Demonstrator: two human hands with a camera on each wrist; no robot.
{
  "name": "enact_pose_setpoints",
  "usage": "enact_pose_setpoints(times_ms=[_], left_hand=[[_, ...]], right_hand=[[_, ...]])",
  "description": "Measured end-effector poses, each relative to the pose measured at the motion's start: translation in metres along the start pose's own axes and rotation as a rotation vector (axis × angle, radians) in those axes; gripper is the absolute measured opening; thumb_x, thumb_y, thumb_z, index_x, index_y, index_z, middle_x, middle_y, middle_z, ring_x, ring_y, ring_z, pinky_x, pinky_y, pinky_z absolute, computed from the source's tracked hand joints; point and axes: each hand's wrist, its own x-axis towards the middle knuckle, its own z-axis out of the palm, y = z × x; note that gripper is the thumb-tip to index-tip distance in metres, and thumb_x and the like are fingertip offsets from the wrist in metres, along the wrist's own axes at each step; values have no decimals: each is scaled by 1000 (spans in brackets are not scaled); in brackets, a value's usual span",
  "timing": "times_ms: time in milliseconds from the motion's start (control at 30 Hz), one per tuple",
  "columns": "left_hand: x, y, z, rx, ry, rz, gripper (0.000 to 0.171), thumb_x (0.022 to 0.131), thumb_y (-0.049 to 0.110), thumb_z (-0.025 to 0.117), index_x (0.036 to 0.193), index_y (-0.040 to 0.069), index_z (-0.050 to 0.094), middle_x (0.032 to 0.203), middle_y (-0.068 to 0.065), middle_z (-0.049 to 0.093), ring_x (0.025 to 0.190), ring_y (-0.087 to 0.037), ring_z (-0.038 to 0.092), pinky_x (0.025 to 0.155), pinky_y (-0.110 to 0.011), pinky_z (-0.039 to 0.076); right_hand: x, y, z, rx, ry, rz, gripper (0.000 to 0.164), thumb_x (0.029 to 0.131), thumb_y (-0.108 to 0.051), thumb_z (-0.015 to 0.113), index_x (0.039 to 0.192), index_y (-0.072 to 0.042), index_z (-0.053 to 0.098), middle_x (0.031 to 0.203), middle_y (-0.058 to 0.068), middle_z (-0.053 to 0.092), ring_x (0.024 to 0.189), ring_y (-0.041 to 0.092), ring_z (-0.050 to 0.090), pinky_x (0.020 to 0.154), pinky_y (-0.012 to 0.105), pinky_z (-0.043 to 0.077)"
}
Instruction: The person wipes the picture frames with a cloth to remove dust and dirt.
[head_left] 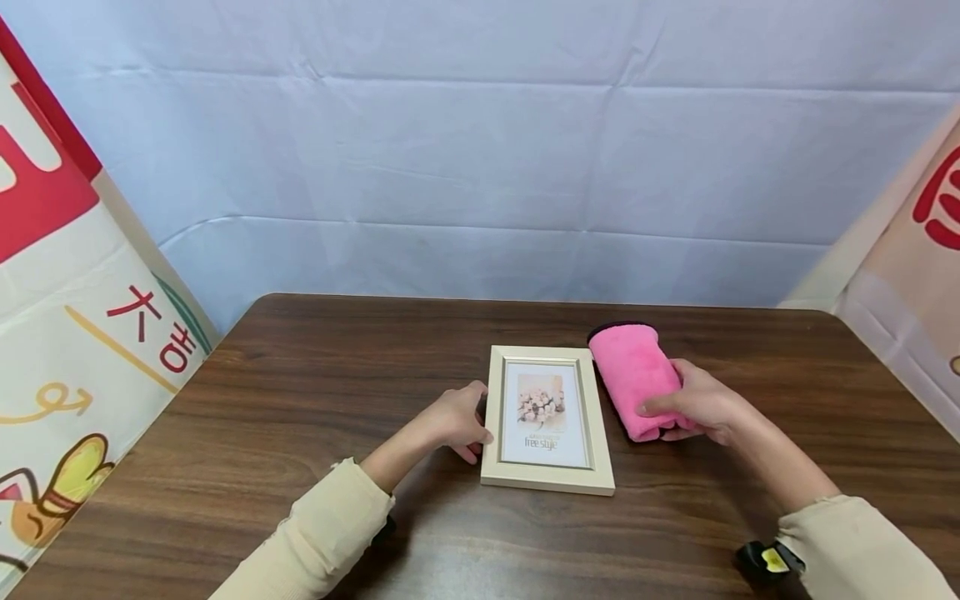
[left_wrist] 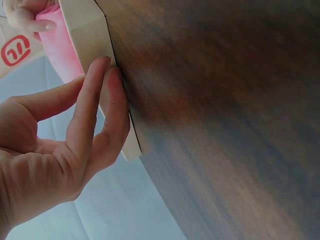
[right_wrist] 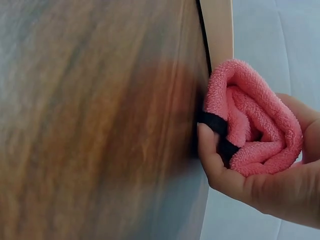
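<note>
A cream picture frame (head_left: 547,477) lies face up on the wooden table, with a floral print behind its pane. Along its left side, my left hand (head_left: 459,421) touches the edge; in the left wrist view the fingers (left_wrist: 86,97) reach fairly straight against the frame's side (left_wrist: 92,37). Just right of the frame is a rolled pink towel (head_left: 630,371) with dark trim. My right hand (head_left: 701,404) grips its near end, thumb on top. The right wrist view shows the coiled end of the towel (right_wrist: 265,115), with a finger curled under it by the black edging.
The dark wooden table (head_left: 315,400) has rounded far corners. Behind it hangs a pale blue cloth (head_left: 450,150). Printed banners stand at the left (head_left: 67,333) and at the right (head_left: 915,275).
</note>
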Motion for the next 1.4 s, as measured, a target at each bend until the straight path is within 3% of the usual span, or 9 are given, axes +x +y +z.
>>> enact_pose_setpoints(times_ms=[533, 900, 1100, 1400], left_hand=[[-1, 0, 1, 0, 4, 9, 57, 78, -10, 65, 127, -2, 39, 77, -13, 54, 60, -24, 60, 46, -29, 56], [-2, 0, 0, 12, 3, 3, 56, 78, -9, 65, 127, -1, 39, 78, -13, 53, 60, -23, 59, 46, -29, 56], [-2, -1, 1, 10, 4, 6, 57, 78, -10, 65, 128, -2, 39, 78, -13, 53, 60, -24, 59, 46, -29, 56], [-2, 0, 1, 24, 4, 14, 59, 78, -9, 65, 130, -2, 37, 79, -13, 53, 59, -23, 59, 46, -29, 56]], right_hand=[[1, -1, 4, -11, -15, 21, 90, 77, -8, 70, 135, 10, 3, 99, 19, 47, 69, 18, 60, 63, 41, 58], [1, -5, 13, -184, -46, 11, 98, 69, -19, 81, 132, 7, 11, 103, 19, 49, 75, 21, 58, 61, 40, 57], [3, -6, 19, -233, -25, 5, 103, 65, -12, 81, 133, 9, 6, 100, 20, 46, 74, 22, 55, 58, 39, 56], [4, -9, 22, -253, 18, 8, 97, 64, -3, 75, 132, 12, 8, 98, 22, 43, 73, 26, 51, 54, 39, 56]])
